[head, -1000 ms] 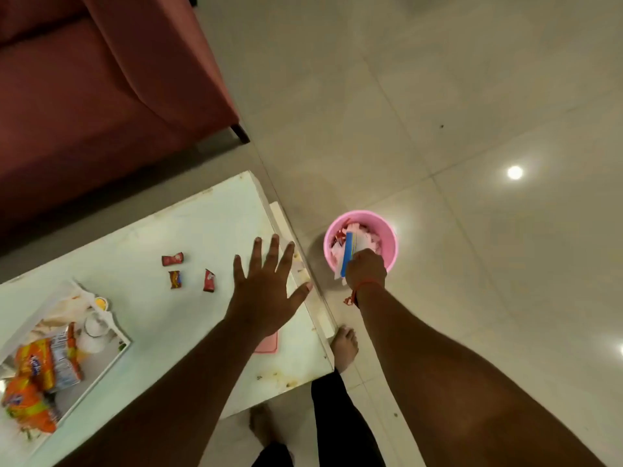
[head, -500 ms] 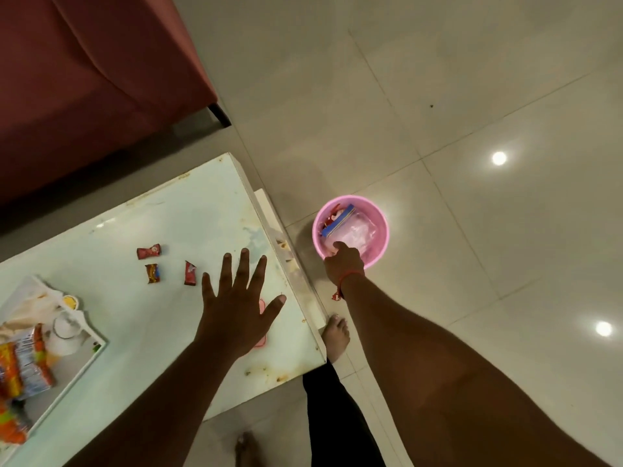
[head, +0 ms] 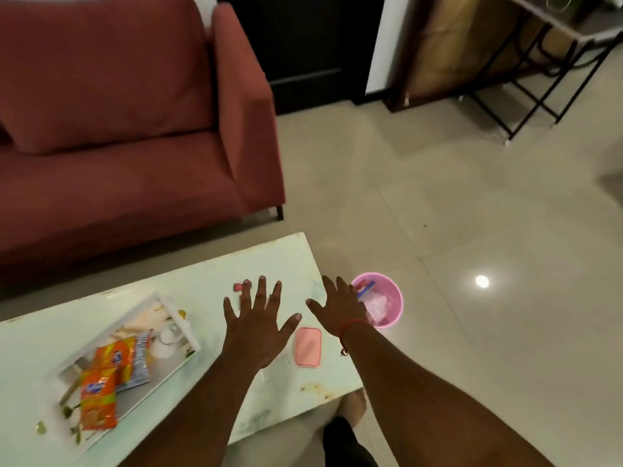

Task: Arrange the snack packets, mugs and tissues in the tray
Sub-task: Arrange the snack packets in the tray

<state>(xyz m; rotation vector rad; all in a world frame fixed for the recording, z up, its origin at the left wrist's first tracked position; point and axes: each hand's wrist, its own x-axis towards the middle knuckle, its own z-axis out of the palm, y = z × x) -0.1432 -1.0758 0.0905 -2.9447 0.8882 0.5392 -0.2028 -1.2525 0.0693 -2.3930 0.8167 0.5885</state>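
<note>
A white tray [head: 178, 365] lies on the left half of the pale table [head: 286, 261]. Orange snack packets [head: 101, 382] and a white mug [head: 167, 338] lie inside it. My left hand [head: 258, 323] hovers flat over the table's middle with fingers spread and nothing in it. It hides most of the small red sweets; one [head: 238, 286] peeks out past my fingertips. My right hand [head: 338, 306] is open with fingers apart over the table's right edge, beside the pink bin [head: 392, 298].
A pink flat lid [head: 307, 347] lies on the table between my hands. The pink bin on the floor holds wrappers and a clear bag. A red sofa [head: 135, 129] stands behind the table. A metal-framed stand [head: 539, 62] is at the far right.
My right hand has let go of the wrappers in the pink bin and lifted back over the table edge. The view has tilted upward, showing the sofa and room.
</note>
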